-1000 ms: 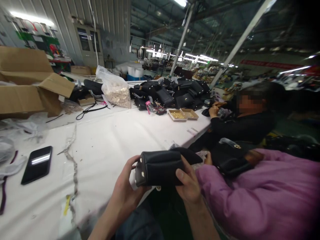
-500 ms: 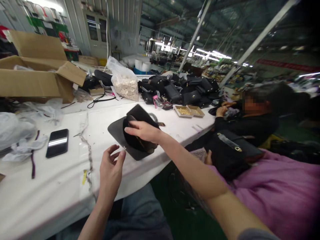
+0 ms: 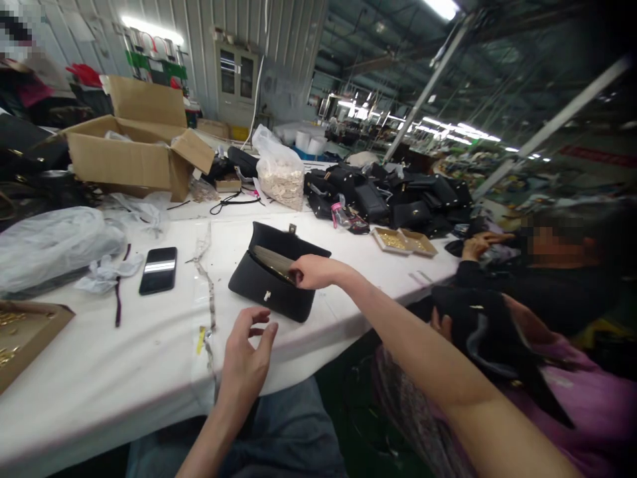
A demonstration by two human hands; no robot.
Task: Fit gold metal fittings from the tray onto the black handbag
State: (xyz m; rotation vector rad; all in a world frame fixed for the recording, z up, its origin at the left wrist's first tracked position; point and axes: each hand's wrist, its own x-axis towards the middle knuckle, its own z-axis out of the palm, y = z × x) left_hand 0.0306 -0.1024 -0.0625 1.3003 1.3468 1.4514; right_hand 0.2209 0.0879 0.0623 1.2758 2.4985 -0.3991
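A small black handbag [image 3: 271, 292] lies on the white-covered table with its flap up and its mouth showing a brownish inner part. A metal clasp piece [image 3: 267, 296] sits on its front. My right hand [image 3: 318, 271] is closed at the right end of the bag's mouth, gripping it there; its fingertips are partly hidden. Just in front of the bag, my left hand [image 3: 251, 345] is open, thumb and fingers apart, holding nothing and not touching the bag.
A phone [image 3: 158, 270] lies to the left. Cardboard trays [image 3: 395, 240] with gold-coloured parts stand right of centre, before a heap of black bags [image 3: 371, 196]. At the back are a carton [image 3: 124, 156] and a plastic bag [image 3: 281, 176]. Co-workers sit along the right side.
The handbag has turned and now rests on the table with its clasp side facing me. My right hand went from inside its mouth to the right end. My left hand has opened away from the bag.
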